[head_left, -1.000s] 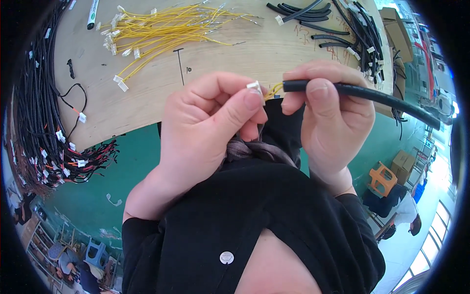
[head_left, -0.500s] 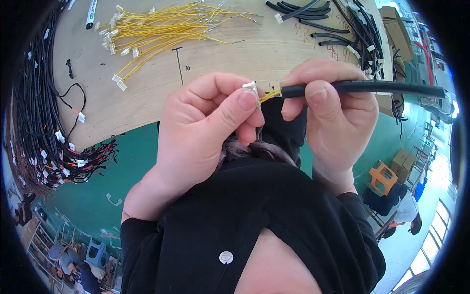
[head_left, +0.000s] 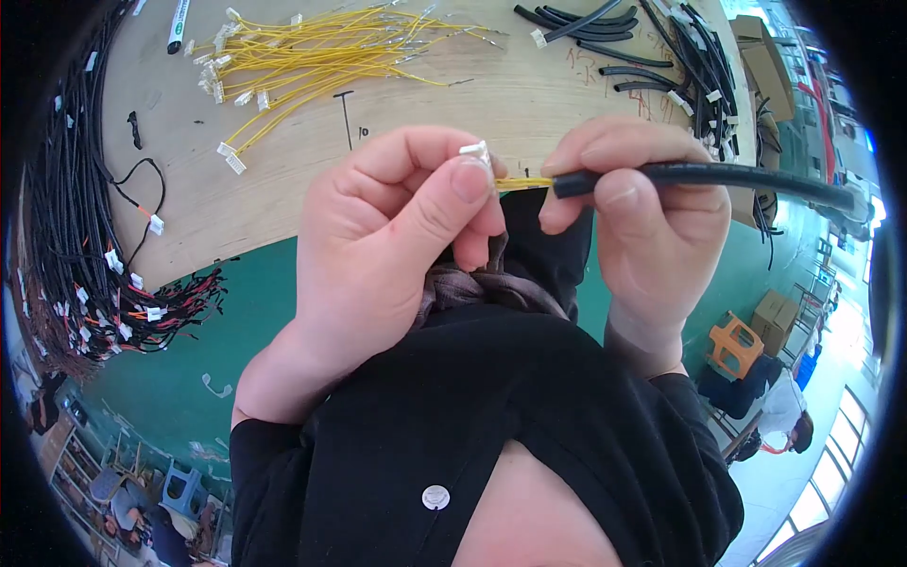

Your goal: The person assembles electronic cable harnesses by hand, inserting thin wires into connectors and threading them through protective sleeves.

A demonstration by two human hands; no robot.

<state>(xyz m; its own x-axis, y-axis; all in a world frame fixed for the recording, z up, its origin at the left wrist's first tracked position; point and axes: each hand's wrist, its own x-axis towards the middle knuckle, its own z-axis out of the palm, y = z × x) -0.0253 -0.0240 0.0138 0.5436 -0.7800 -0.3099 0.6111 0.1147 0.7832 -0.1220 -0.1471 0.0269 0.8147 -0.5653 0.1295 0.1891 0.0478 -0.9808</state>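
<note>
Between the thumb and fingers of my left hand (head_left: 402, 222) a white connector (head_left: 477, 151) is pinched. Thin yellow wires (head_left: 524, 183) run straight from it into the near end of a black tube (head_left: 756, 177). My right hand (head_left: 652, 203) grips that tube close to its open end, thumb below and fingers above. The tube stretches off to the right past my hand, bending slightly down. What part of the wires lies inside the tube is hidden.
A bundle of yellow wires (head_left: 331, 57) with white connectors lies on the wooden table (head_left: 217, 208). Short black tubes (head_left: 624, 71) lie at the back right. Black cable harnesses (head_left: 71, 189) hang over the left edge. A marker pen (head_left: 178, 26) rests at the back left.
My hands have drawn slightly apart, so more yellow wire shows between connector and tube. The wires are now straighter, and the tube's far end has tipped down a little.
</note>
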